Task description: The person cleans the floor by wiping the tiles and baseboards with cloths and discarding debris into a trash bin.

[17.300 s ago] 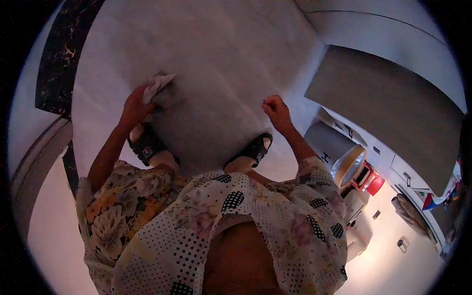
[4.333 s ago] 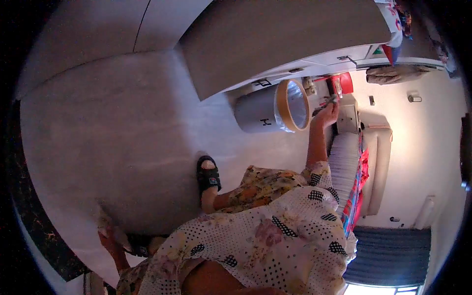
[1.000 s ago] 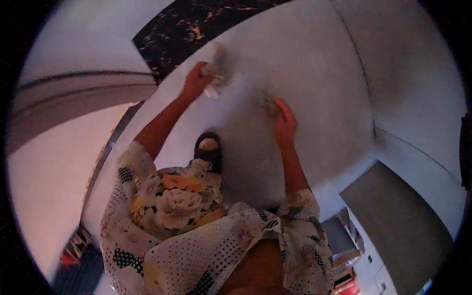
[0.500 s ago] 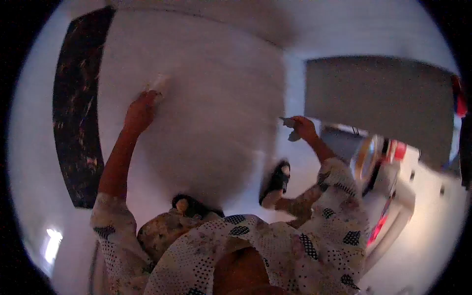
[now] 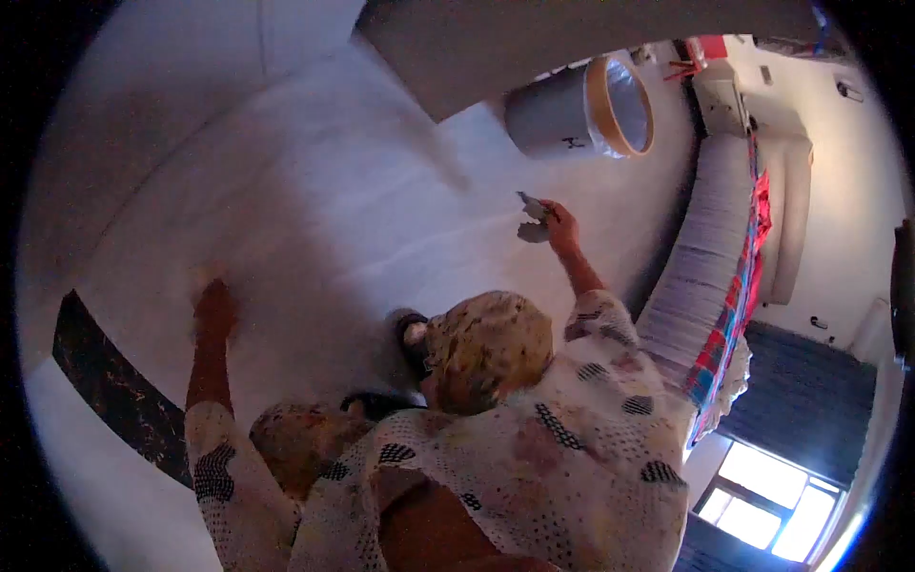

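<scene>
My left hand (image 5: 217, 310) is low over the pale floor (image 5: 295, 210) on the left, fingers curled and blurred. A whitish smear shows at its fingertips; I cannot make out what it is. Farther right, my right hand (image 5: 564, 229) pinches a flat grey scrap (image 5: 532, 232) with ragged edges, held out above the floor. Beyond that hand lies a grey waste bin (image 5: 548, 114) with a tan rim and a clear liner, its mouth toward the right in this view. The scrap and the bin are apart.
A dark marbled strip (image 5: 114, 391) runs along the lower left. At the top is a large grey panel (image 5: 572, 38). To the right stands a bed (image 5: 701, 229) with striped and red covers. Behind it are a window (image 5: 762, 496) and a dark curtain (image 5: 810, 400).
The view has swung right, bringing the bin, bed and window into sight. My left hand now appears lower and farther left. The grey scrap stays in my right hand.
</scene>
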A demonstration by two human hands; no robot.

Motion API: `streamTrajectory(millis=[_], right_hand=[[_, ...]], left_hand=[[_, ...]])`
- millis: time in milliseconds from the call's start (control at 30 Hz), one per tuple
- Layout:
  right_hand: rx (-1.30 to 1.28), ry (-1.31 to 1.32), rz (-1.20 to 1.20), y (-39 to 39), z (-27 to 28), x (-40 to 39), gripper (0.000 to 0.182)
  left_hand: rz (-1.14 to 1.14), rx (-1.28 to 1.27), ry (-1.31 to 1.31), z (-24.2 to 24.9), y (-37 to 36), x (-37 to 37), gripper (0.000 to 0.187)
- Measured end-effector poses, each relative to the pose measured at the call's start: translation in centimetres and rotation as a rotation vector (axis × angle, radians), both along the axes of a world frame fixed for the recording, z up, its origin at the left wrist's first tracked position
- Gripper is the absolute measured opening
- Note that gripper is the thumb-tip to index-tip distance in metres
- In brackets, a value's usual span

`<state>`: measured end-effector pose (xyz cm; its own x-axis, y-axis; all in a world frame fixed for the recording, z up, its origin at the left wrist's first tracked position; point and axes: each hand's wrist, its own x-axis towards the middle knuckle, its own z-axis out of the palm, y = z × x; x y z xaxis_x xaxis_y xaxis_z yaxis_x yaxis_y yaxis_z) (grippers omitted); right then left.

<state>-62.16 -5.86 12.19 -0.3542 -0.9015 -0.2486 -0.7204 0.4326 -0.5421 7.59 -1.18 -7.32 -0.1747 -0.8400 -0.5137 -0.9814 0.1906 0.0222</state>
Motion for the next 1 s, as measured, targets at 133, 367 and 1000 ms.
streamTrajectory(millis=[133,367,1000], right_hand=[[-0.019,0.194,-0.517,6.8,-10.4,-3.3,0.031],[0.161,0.172,-0.228,0.7,-12.1,8.3,0.031],[-0.238,0.272,0.290,-7.6,-11.8,9.4,0.027]], left_hand=[[-0.156,0.157,-0.174,1.5,-0.3,0.3,0.055],[-0.036,0.347,-0.048,1.7,-1.6,-0.2,0.045],[-0.397,-0.035,0.759,5.4,-22.0,-27.3,0.037]])
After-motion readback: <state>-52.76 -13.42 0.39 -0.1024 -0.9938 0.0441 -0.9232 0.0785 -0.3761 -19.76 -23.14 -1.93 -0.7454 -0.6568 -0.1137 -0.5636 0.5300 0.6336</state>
